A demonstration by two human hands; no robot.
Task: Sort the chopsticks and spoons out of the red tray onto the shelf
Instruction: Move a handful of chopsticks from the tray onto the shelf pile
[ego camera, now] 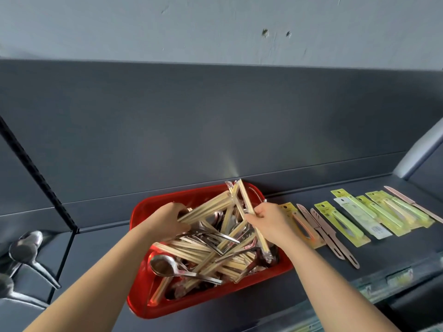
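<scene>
A red tray (143,305) stands on the dark grey shelf (311,288), heaped with wrapped wooden chopsticks (191,250) and metal spoons (165,264). My left hand (167,220) grips one wrapped bundle of chopsticks (206,207) above the tray's far left part. My right hand (268,221) holds another wrapped pair (249,207) that slants across the tray's right side. The far ends of both bundles meet near the tray's back rim.
To the right of the tray lie rows of packaged knives in yellow-green cards (374,212) and several loose pinkish knives (328,233). Metal spoons (26,248) lie on the shelf section at far left, beyond a divider (69,236). The shelf's back panel rises behind.
</scene>
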